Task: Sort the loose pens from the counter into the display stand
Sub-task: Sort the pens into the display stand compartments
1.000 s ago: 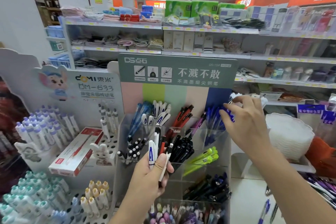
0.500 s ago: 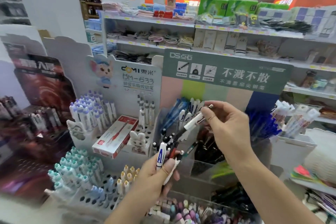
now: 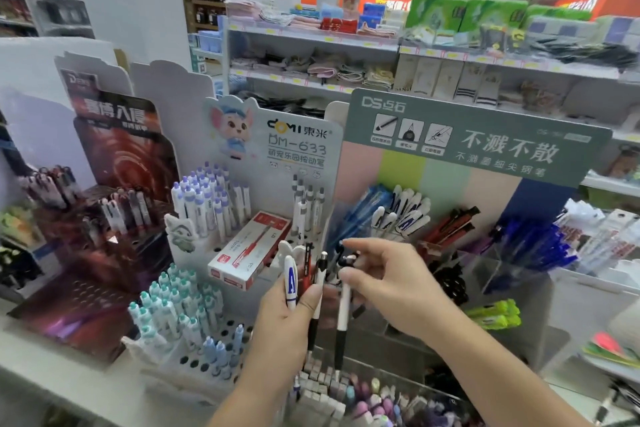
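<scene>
My left hand [image 3: 289, 326] grips a small bunch of pens [image 3: 304, 281] upright: a white one with a blue letter, a red one and black-and-white ones. My right hand [image 3: 391, 284] is right beside the bunch, and its thumb and forefinger pinch the top of a white pen with a black grip [image 3: 343, 312] that hangs down. Behind both hands stands the clear display stand [image 3: 512, 274] with the green header, its compartments holding blue, white, red, black and green pens.
A white DM-633 stand [image 3: 298, 146] with lilac and teal pens and a red-white pen box [image 3: 247, 251] sits to the left. A dark red display [image 3: 117, 163] is further left. Erasers and markers [image 3: 346, 392] fill the front bin. Store shelves [image 3: 311, 35] run behind.
The view swung left and down. My right hand came down from the upper compartments to the bunch in my left hand and now pinches a white pen there.
</scene>
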